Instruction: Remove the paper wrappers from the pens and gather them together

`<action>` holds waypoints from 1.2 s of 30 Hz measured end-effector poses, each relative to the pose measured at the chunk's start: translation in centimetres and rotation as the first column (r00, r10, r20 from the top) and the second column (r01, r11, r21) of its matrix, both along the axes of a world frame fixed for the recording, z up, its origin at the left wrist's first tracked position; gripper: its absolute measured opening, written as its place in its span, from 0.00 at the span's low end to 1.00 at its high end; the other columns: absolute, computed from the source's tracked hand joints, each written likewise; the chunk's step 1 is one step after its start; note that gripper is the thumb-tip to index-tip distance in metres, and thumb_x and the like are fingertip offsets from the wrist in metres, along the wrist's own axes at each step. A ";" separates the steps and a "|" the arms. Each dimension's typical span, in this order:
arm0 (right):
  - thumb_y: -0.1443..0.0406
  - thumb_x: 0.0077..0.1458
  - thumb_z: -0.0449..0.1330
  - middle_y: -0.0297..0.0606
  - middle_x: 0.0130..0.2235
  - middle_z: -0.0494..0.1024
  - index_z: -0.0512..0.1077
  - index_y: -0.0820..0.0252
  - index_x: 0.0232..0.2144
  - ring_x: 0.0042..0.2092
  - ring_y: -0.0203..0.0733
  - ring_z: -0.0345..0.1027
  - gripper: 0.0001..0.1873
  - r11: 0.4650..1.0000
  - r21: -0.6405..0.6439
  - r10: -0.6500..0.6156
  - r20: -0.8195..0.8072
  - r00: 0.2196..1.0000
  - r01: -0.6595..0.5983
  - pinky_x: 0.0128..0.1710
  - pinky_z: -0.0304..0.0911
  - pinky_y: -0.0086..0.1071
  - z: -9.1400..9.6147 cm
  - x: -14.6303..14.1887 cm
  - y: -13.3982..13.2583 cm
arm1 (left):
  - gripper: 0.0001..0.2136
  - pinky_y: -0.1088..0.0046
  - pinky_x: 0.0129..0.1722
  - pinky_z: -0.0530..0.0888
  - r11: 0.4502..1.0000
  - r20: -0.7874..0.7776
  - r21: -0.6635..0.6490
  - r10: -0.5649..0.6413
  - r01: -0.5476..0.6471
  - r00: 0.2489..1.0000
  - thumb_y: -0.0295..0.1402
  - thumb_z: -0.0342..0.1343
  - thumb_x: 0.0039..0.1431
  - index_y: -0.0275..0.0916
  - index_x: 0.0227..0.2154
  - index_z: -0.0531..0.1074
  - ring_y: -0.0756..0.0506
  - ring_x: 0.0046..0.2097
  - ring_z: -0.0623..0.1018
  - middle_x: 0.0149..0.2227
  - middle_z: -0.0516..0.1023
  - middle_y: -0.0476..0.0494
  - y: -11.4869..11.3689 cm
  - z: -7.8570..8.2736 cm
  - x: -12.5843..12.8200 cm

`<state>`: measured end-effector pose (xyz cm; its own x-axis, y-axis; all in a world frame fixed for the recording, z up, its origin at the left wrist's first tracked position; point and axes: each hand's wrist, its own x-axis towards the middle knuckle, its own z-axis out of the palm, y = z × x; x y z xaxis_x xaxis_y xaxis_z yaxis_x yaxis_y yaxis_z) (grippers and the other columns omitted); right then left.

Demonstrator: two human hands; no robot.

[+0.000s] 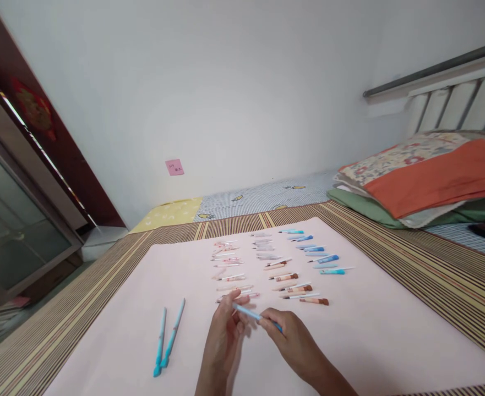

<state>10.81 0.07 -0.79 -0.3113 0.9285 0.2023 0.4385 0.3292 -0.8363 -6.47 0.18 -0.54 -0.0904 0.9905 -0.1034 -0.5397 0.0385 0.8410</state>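
A light-blue pen (249, 312) is held aslant over the pale pink sheet (114, 335). My right hand (292, 338) is closed around its darker blue end, thumb and fingers pressed together. At the other end, my left hand (224, 330) has its thumb and fingers curled about the pale tip. Two assembled light-blue pens (174, 334) with turquoise ends lie side by side to the left of my hands. Beyond my hands lie rows of pen parts: pinkish pieces (230, 278), brown-ended pieces (289, 276) and blue pieces (325, 258).
Under the sheet is a brown striped mat (72, 283). Folded bedding (424, 173) is stacked at the right, below a white radiator (452, 104). A pink note (174, 167) sticks to the white wall (242, 93). A dark red door (56, 121) stands at the left.
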 end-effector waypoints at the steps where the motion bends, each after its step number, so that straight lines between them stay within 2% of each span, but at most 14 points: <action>1: 0.55 0.64 0.51 0.29 0.24 0.70 0.73 0.57 0.29 0.28 0.37 0.61 0.18 1.000 -0.001 -0.002 -0.004 1.000 0.002 0.29 0.52 0.28 0.0 0.0 0.0 | 0.20 0.77 0.28 0.70 1.000 -0.004 0.012 -0.026 0.026 1.000 0.42 0.68 0.50 0.35 0.43 0.76 0.51 0.30 0.75 0.39 0.82 0.38 -0.1 0.1 -0.1; 2: 0.55 0.64 0.51 0.30 0.24 0.70 0.72 0.57 0.28 0.28 0.37 0.61 0.18 1.000 -0.003 -0.003 -0.009 1.000 0.003 0.29 0.52 0.27 0.0 0.0 0.1 | 0.20 0.78 0.29 0.70 0.999 -0.016 0.018 -0.039 0.039 0.999 0.38 0.70 0.48 0.34 0.42 0.76 0.51 0.30 0.75 0.39 0.82 0.38 -0.1 0.1 -0.1; 4: 0.54 0.64 0.51 0.30 0.24 0.70 0.72 0.58 0.28 0.28 0.36 0.60 0.19 1.000 -0.009 0.003 -0.013 1.000 -0.003 0.29 0.53 0.27 0.0 0.0 0.1 | 0.15 0.80 0.25 0.67 1.000 -0.047 0.015 -0.015 0.016 0.999 0.36 0.71 0.47 0.33 0.35 0.76 0.53 0.26 0.72 0.29 0.80 0.43 0.1 -0.2 -0.2; 6: 0.53 0.64 0.51 0.30 0.24 0.71 0.73 0.58 0.28 0.28 0.36 0.60 0.20 1.000 -0.013 0.009 -0.019 1.000 -0.009 0.30 0.53 0.27 0.0 0.0 0.1 | 0.14 0.82 0.19 0.61 0.999 -0.055 0.000 0.042 -0.042 0.998 0.39 0.69 0.49 0.34 0.26 0.73 0.56 0.20 0.66 0.20 0.73 0.50 0.4 -0.6 -0.1; 8: 0.53 0.64 0.50 0.30 0.24 0.71 0.73 0.58 0.28 0.28 0.36 0.60 0.21 1.000 -0.008 0.012 -0.033 0.999 -0.013 0.30 0.54 0.27 -0.1 0.0 0.0 | 0.18 0.82 0.16 0.58 0.996 -0.031 -0.025 0.083 -0.084 0.996 0.44 0.66 0.51 0.35 0.21 0.70 0.57 0.18 0.62 0.16 0.67 0.54 0.5 -0.8 0.1; 11: 0.53 0.63 0.52 0.30 0.24 0.72 0.74 0.57 0.27 0.27 0.36 0.60 0.20 1.000 0.025 0.005 -0.085 0.996 -0.003 0.29 0.53 0.27 0.0 0.1 -0.1 | 0.17 0.81 0.18 0.63 0.997 0.062 -0.043 0.065 -0.062 0.996 0.45 0.67 0.50 0.34 0.27 0.74 0.55 0.20 0.67 0.21 0.72 0.51 0.3 -0.3 0.3; 13: 0.53 0.63 0.52 0.30 0.24 0.73 0.75 0.57 0.27 0.27 0.36 0.60 0.20 0.999 0.042 0.000 -0.107 0.994 0.004 0.29 0.53 0.27 0.1 0.2 -0.1 | 0.15 0.81 0.22 0.68 0.999 0.104 -0.048 0.019 -0.014 0.994 0.38 0.70 0.47 0.32 0.31 0.77 0.54 0.23 0.71 0.24 0.76 0.48 0.1 0.1 0.4; 15: 0.53 0.63 0.53 0.31 0.25 0.74 0.75 0.57 0.28 0.27 0.37 0.61 0.19 0.999 0.037 -0.001 -0.100 0.995 0.004 0.29 0.54 0.27 0.1 0.3 0.0 | 0.13 0.80 0.24 0.72 0.998 0.117 -0.068 0.003 0.005 0.993 0.32 0.72 0.45 0.30 0.31 0.78 0.53 0.24 0.74 0.25 0.78 0.46 0.0 0.3 0.4; 20: 0.53 0.63 0.52 0.31 0.25 0.74 0.74 0.56 0.29 0.28 0.38 0.62 0.19 1.000 0.006 0.005 -0.072 0.997 -0.005 0.30 0.55 0.28 0.2 0.8 0.1 | 0.05 0.82 0.27 0.77 0.982 0.188 -0.145 0.149 -0.123 0.971 0.21 0.67 0.50 0.31 0.26 0.76 0.53 0.25 0.77 0.25 0.78 0.47 0.5 -0.3 0.4; 23: 0.54 0.64 0.51 0.30 0.26 0.71 0.70 0.57 0.27 0.29 0.38 0.62 0.19 1.000 -0.017 0.008 -0.071 0.997 -0.009 0.31 0.54 0.28 0.0 1.3 0.2 | 0.07 0.83 0.28 0.78 0.961 0.226 -0.201 0.236 -0.192 0.945 0.16 0.60 0.54 0.31 0.25 0.75 0.54 0.25 0.78 0.24 0.79 0.46 0.8 -0.4 0.2; 29: 0.53 0.65 0.47 0.26 0.25 0.57 0.65 0.56 0.29 0.28 0.36 0.52 0.18 0.987 -0.149 -0.094 -0.264 0.960 0.055 0.28 0.51 0.28 0.0 1.2 0.9 | 0.09 0.83 0.29 0.80 0.942 0.286 -0.248 0.294 -0.226 0.912 0.14 0.56 0.57 0.30 0.25 0.74 0.52 0.26 0.80 0.25 0.80 0.43 0.9 -0.3 0.6; 33: 0.51 0.61 0.53 0.28 0.26 0.62 0.65 0.57 0.28 0.30 0.37 0.56 0.17 0.986 -0.138 -0.133 -0.300 0.945 0.095 0.31 0.55 0.28 0.4 0.0 1.0 | 0.08 0.80 0.30 0.81 0.950 0.324 -0.259 0.257 -0.176 0.910 0.15 0.57 0.57 0.31 0.26 0.74 0.51 0.26 0.80 0.27 0.80 0.42 0.5 -0.6 1.9; 36: 0.52 0.59 0.54 0.28 0.25 0.61 0.61 0.56 0.25 0.30 0.37 0.55 0.18 0.981 -0.111 -0.182 -0.267 0.946 0.158 0.30 0.55 0.28 0.3 -0.6 1.0 | 0.07 0.78 0.32 0.81 0.958 0.343 -0.250 0.225 -0.142 0.912 0.17 0.59 0.56 0.31 0.26 0.75 0.50 0.27 0.80 0.26 0.80 0.43 0.0 -0.9 2.7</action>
